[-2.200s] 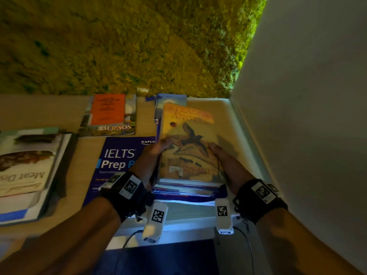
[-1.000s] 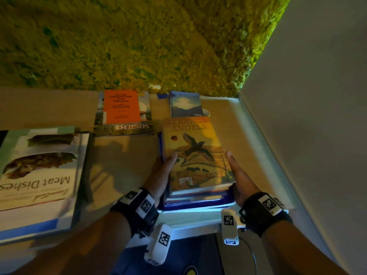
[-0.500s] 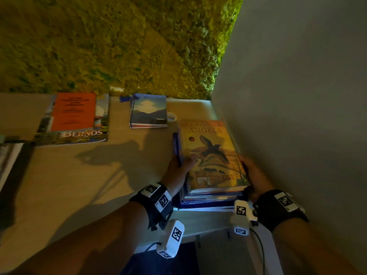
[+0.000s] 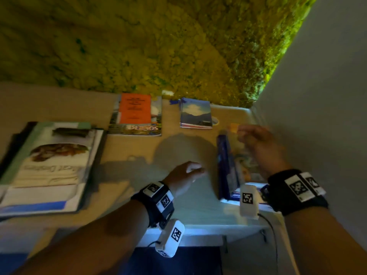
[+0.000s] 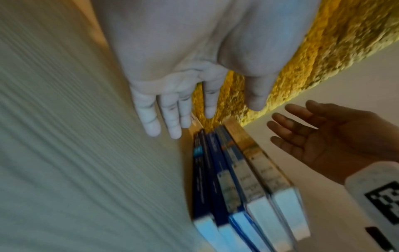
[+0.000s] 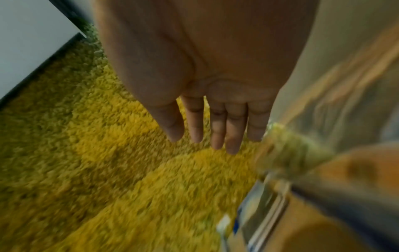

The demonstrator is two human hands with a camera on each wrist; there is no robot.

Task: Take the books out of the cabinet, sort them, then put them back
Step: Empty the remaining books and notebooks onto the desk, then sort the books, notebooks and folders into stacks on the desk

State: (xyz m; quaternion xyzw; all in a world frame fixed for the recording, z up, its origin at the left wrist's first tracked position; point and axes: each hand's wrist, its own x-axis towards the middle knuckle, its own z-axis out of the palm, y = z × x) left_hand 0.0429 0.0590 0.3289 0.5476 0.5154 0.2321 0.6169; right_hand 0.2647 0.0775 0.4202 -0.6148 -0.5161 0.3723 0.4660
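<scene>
Wooden tabletop (image 4: 65,221) holds a cookbook pile (image 4: 49,165) at 9 o'clock, an orange-covered book (image 4: 136,114) and a small blue book (image 4: 195,114) at 12. Bare wood lies between them. Stacked books (image 4: 228,167) sit against the grey wall (image 4: 317,96); left hand (image 4: 185,176) hovers just beside them at 9 o'clock, right hand (image 4: 258,143) above, both with fingers loose, holding nothing.

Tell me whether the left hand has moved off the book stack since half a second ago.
Yes. The left hand has come off the book stack and now hangs open to its left, with a gap between them; the right hand is open above the stack.

Left hand (image 4: 184,175) and right hand (image 4: 258,143) hover open-fingered.
</scene>
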